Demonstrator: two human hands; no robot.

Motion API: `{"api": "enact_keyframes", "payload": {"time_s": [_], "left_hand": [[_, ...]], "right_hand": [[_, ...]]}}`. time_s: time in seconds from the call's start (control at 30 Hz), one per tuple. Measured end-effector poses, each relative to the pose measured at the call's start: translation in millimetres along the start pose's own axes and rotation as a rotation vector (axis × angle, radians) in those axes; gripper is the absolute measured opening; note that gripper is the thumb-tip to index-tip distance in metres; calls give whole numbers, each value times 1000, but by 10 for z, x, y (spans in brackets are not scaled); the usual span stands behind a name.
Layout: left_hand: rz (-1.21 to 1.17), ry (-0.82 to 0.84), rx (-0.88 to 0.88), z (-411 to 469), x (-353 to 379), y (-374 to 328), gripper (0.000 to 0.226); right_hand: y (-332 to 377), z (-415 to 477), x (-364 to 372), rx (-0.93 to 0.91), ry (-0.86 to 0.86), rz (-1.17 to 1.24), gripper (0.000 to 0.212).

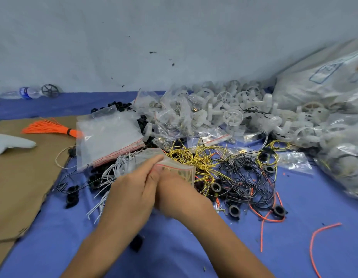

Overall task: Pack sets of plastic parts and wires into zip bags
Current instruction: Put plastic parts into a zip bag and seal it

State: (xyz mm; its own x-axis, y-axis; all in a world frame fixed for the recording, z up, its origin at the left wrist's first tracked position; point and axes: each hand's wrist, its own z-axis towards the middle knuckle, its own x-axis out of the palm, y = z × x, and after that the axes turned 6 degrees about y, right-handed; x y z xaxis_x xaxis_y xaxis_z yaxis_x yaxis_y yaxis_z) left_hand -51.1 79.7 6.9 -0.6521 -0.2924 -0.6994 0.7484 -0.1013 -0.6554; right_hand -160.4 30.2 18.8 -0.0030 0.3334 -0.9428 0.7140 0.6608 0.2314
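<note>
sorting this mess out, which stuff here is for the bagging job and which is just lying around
For the job: zip bag pinched by left hand and right hand; bag stack; yellow wires; black wires; white wires; orange wires; white wheels; black rings.
Lying about: bottle; cardboard; white controller.

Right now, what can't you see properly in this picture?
All in the head view:
What is inside the small zip bag: motion blur, and the left hand pinching it covers part.
Fingers of the right hand: hidden behind the left hand and the bag.
The big sack: cut off by the right edge.
The white object: cut off by the left edge.
The bottle label: far away and blurred.
</note>
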Motion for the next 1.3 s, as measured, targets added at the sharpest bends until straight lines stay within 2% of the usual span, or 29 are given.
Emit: {"api": "enact_keyframes", "payload": {"time_s": [0.07, 0.13, 0.2, 0.27, 0.37, 0.43, 0.6, 0.73, 0.87, 1.07, 1.17, 1.3], "left_hand": [[-53, -55, -12, 31, -51, 47, 40], [-89, -70, -19, 60, -98, 60, 40], [-115, -54, -26, 74, -128, 48, 43], [-125, -46, -27, 80, -141, 10, 42], [-121, -53, -31, 90, -136, -47, 36], [-121, -49, -44, 79, -134, -68, 38], [-121, -39, -64, 40, -153, -64, 36], [-113, -37, -52, 29, -155, -52, 37], [-125, -32, -36, 38, -130, -61, 37], [-124, -34, -25, 57, -158, -38, 36], [-156, -50, -7, 116, -191, 12, 32], [-260, -73, -3, 240, -249, 48, 22]], "right_hand": [[-21, -124, -18, -104, -143, -16, 22], [-168, -326, 37, -212, -329, 142, 15], [-405, -541, 8, -124, -470, 336, 17], [-705, -635, 29, 31, -551, 401, 13], [-1185, -501, 227, 307, -362, 227, 14], [-1372, -401, 368, 393, -221, 158, 14], [-1510, -346, 578, 394, -223, 179, 21], [-1519, -329, 603, 376, -185, 187, 9], [-1524, -304, 564, 415, -135, 140, 13], [-1556, -406, 556, 432, -263, 328, 11], [-1534, -518, 470, 369, -407, 639, 11], [-1395, -703, 252, 164, -559, 1101, 20]]}}
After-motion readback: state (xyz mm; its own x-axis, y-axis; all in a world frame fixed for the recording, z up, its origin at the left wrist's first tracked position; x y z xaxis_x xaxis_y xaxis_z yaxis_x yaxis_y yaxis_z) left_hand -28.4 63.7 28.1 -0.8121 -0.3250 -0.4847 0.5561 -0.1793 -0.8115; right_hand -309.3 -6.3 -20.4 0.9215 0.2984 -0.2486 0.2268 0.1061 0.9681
